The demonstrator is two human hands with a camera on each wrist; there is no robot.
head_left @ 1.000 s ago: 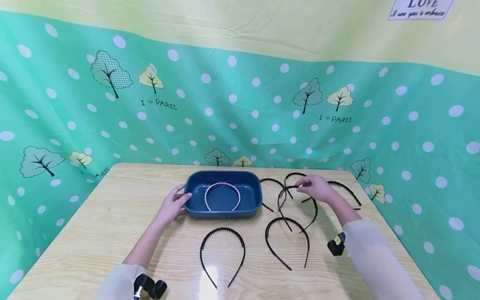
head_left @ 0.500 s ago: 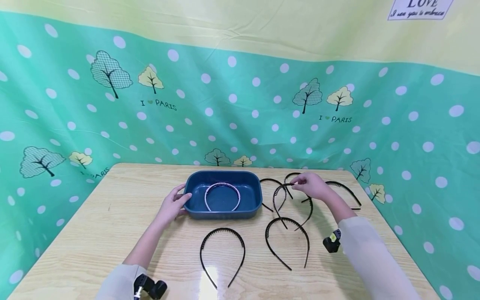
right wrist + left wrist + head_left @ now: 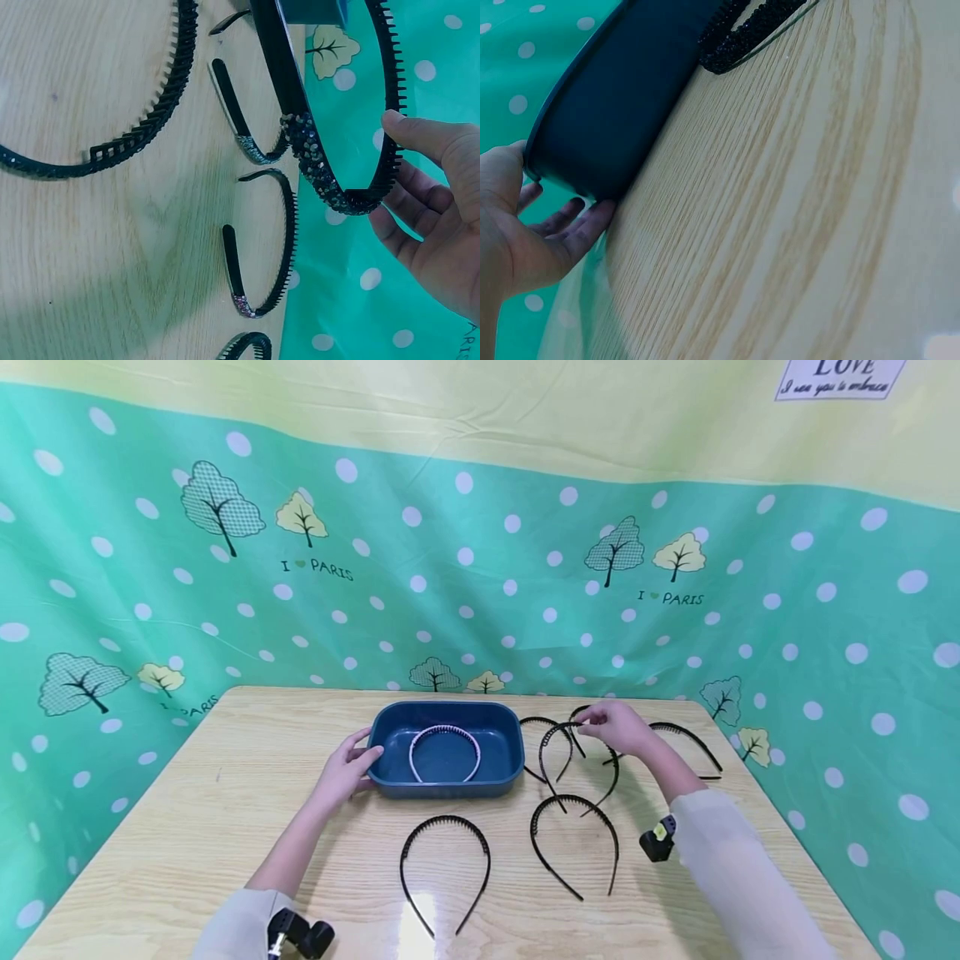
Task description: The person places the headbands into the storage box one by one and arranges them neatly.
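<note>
Head view, right hand (image 3: 618, 729) pinching black headband (image 3: 311, 157) at its arch, ends hanging below; left hand (image 3: 347, 772) gripping blue tub (image 3: 450, 790)

My left hand (image 3: 347, 768) and right hand (image 3: 618, 727): both bare, forearms uncovered above the wrists. Two long sleeves, mine, matching, plain, off-white to pale grey cloth: left sleeve (image 3: 236, 931), right sleeve (image 3: 738, 868); soft creases, cuffs ending partway down my forearms. Two wrist cameras, worn by me, black: left camera (image 3: 302, 933), angular body, rounded end, small silvery part; right camera (image 3: 657, 841), compact and blocky, small pale-yellow patch.
</note>
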